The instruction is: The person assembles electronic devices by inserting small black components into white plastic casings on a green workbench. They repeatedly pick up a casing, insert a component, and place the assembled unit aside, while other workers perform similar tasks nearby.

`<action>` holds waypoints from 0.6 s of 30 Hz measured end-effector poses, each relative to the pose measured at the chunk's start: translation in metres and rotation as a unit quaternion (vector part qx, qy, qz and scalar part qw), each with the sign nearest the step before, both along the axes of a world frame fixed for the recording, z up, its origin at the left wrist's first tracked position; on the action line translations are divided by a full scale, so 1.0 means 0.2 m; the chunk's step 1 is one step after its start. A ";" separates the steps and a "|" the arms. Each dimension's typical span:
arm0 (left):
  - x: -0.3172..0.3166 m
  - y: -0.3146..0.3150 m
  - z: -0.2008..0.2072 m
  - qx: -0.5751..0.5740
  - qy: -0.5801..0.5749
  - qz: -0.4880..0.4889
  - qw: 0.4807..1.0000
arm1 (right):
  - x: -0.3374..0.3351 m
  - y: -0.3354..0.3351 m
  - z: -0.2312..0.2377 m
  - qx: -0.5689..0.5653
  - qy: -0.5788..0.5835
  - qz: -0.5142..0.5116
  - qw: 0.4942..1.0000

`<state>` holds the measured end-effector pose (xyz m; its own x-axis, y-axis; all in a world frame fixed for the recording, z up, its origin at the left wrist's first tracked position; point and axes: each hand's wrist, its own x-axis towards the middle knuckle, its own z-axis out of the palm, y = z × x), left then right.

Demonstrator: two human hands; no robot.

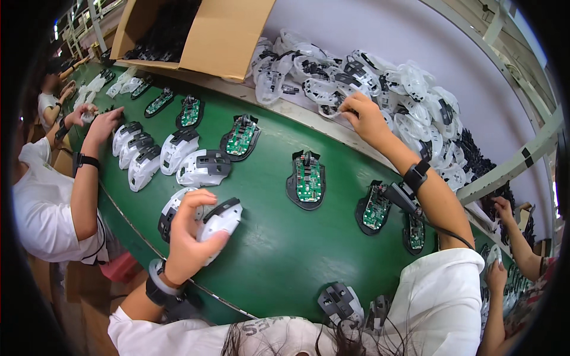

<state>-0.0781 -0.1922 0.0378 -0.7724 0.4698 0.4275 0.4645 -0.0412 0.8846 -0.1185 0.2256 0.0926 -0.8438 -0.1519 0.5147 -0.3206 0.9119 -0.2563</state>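
Observation:
My left hand (195,237) grips a white and dark-grey computer mouse shell (222,224) between thumb and fingers, just above the green bench. Beside that hand, partly hidden by it, lies another mouse shell (169,215). My right hand (365,118) reaches to the front edge of a heap of clear and white plastic mouse shells (409,83). Its fingers are bent together at the heap; what they hold, if anything, is hidden. Between my hands, mouse bases with green circuit boards (307,181) lie apart on the bench, and one (374,207) sits below my right forearm.
Several finished-looking shells (178,151) stand grouped at left on the green bench (267,261). A cardboard box (225,38) of dark parts stands behind. A metal rail (516,157) slants at right. People work on both sides; one co-worker's hands (104,124) are over the bench at left.

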 end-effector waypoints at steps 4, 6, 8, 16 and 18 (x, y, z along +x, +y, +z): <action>0.08 -0.03 0.11 0.273 -0.491 -0.133 0.817 | 0.15 0.05 -0.05 -0.001 0.021 -0.068 0.997; 0.10 -0.04 0.16 0.323 -0.566 -0.165 0.741 | 0.26 0.06 -0.06 0.018 0.083 -0.100 0.991; 0.16 -0.06 0.21 0.364 -0.584 -0.158 0.707 | 0.38 0.05 0.00 -0.024 0.051 -0.156 0.986; 0.14 0.31 0.27 0.199 -0.491 -0.248 0.811 | 0.46 0.02 0.04 0.045 -0.039 -0.191 0.980; 0.12 0.34 0.24 0.192 -0.503 -0.243 0.807 | 0.43 -0.03 -0.02 0.144 -0.023 -0.196 0.970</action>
<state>-0.0536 -0.1234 0.0858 -0.5840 0.8036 -0.1148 -0.6338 -0.3630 0.6830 -0.0319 0.2187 0.0893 -0.8865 0.0538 0.4596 0.0716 0.9972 0.0215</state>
